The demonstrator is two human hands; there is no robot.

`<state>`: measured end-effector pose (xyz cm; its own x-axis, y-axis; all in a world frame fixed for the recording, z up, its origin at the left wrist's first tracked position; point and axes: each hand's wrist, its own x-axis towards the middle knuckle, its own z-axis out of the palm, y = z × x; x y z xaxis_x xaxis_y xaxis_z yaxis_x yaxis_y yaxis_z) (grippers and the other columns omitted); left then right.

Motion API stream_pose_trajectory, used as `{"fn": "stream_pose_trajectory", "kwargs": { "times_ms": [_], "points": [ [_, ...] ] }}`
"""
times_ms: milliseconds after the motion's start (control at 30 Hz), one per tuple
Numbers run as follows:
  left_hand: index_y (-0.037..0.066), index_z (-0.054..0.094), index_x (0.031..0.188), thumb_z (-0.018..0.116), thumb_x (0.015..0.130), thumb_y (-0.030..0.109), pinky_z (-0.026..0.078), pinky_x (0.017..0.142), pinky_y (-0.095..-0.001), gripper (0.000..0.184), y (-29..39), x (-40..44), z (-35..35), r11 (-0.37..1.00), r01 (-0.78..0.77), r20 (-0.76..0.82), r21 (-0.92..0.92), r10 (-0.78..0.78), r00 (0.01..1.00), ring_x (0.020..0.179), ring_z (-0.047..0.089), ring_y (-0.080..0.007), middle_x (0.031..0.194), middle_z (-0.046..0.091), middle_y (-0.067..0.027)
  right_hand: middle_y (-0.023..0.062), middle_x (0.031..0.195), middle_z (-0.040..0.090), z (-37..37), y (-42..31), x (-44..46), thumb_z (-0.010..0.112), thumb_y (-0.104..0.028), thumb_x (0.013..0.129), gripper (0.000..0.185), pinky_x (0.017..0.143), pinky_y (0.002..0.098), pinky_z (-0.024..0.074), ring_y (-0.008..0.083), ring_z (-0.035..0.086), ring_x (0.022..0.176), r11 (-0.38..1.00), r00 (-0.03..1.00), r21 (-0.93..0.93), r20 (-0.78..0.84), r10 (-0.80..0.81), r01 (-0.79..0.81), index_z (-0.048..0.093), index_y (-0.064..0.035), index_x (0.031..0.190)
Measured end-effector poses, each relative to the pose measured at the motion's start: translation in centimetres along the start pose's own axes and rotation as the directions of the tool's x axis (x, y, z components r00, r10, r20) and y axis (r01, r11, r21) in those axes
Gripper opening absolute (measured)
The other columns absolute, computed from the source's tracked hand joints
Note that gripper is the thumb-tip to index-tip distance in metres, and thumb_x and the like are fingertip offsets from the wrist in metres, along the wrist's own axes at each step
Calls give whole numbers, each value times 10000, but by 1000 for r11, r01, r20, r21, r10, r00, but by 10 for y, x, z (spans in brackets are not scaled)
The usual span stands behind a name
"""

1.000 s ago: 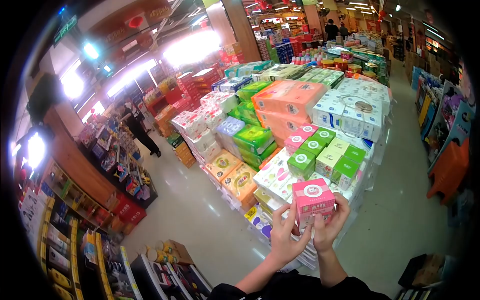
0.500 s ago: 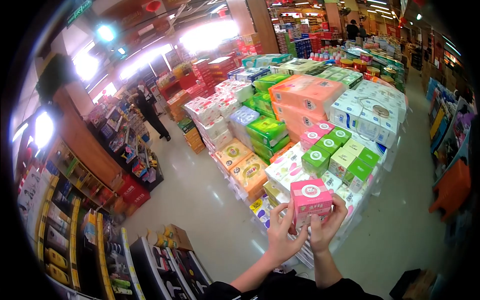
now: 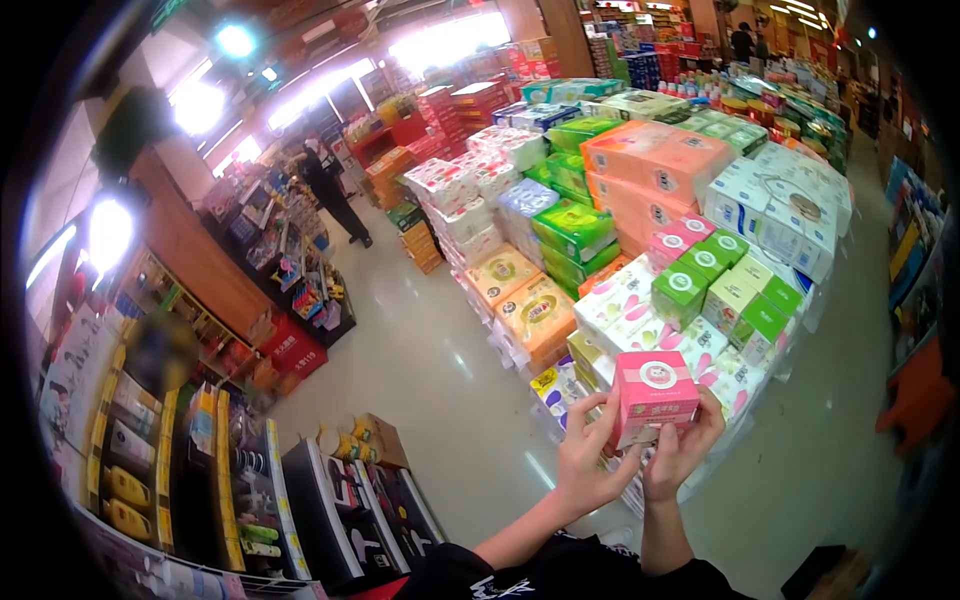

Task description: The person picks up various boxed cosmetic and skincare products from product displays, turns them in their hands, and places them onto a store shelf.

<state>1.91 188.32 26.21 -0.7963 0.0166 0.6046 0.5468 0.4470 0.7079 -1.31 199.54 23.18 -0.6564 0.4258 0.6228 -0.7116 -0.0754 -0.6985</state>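
A small pink cube-shaped box (image 3: pixel 657 392) with a round white emblem on top is held up between both hands in front of the stacked tissue packs. My left hand (image 3: pixel 592 450) grips its left side, fingers bent round the lower corner. My right hand (image 3: pixel 682 452) holds the right side, its thumb against the front face. Just behind are small green boxes (image 3: pixel 680 290) and pink boxes (image 3: pixel 672 242), standing on white packs with pink petal prints (image 3: pixel 620 305).
Orange packs (image 3: pixel 655 160) and blue-white packs (image 3: pixel 770 215) are piled farther back. Shelves of goods (image 3: pixel 205 450) stand at the lower left, with a black rack (image 3: pixel 345 510) beside them. A person in dark clothes (image 3: pixel 330 190) stands in the left aisle.
The view has turned left, so the display and shelves appear farther right. Both hands still hold the pink box, now slightly farther right in the view.
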Motion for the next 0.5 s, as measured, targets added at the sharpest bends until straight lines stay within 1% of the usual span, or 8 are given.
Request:
{"fn": "stream_pose_trajectory", "kwargs": {
  "times_ms": [67,167,200,300,400,500],
  "points": [
    [-65,453,1445,733,794,21,524,623,-256,714,-4,1,-11,999,-38,-33,-30,37,999,755,631,-142,1329,442,-215,184,1332,397,9,2,-3,587,-118,898,525,1055,411,366,265,463,1197,1000,999,21,31,-17,16,352,-17,1357],
    [-76,461,1434,721,813,43,530,629,-262,685,-11,-3,-39,999,-4,-71,-36,1,997,773,644,-153,1331,441,-223,180,1323,404,36,7,-9,594,-123,891,535,1065,415,358,268,461,1201,997,996,77,91,-24,16,353,-19,1357],
    [-77,464,1432,718,815,39,533,632,-261,678,-15,-4,-51,1000,7,-100,-22,-9,995,778,646,-154,1327,444,-223,179,1321,405,49,8,-12,597,-126,888,538,1068,416,355,268,460,1202,995,993,104,113,-20,8,354,-20,1357],
    [-81,468,1428,708,821,25,541,638,-258,662,-27,-9,-89,998,48,-194,33,-41,980,785,651,-157,1316,452,-221,178,1312,407,94,6,-27,606,-128,878,547,1063,412,362,265,460,1194,993,982,100,184,48,-67,354,-23,1352],
    [-84,468,1427,700,823,10,548,638,-253,654,-42,-14,-129,993,79,-290,91,-50,956,774,655,-156,1303,461,-216,178,1309,402,139,4,-43,609,-115,868,554,1054,411,373,261,459,1191,987,952,145,306,15,-63,351,-25,1350],
    [-86,470,1424,698,820,1,553,634,-250,651,-54,-23,-166,983,112,-360,146,-52,931,762,659,-157,1295,467,-209,174,1304,397,180,6,-65,613,-98,858,557,1037,407,391,257,458,1189,968,939,214,340,54,-134,350,-28,1344]
  ]
}}
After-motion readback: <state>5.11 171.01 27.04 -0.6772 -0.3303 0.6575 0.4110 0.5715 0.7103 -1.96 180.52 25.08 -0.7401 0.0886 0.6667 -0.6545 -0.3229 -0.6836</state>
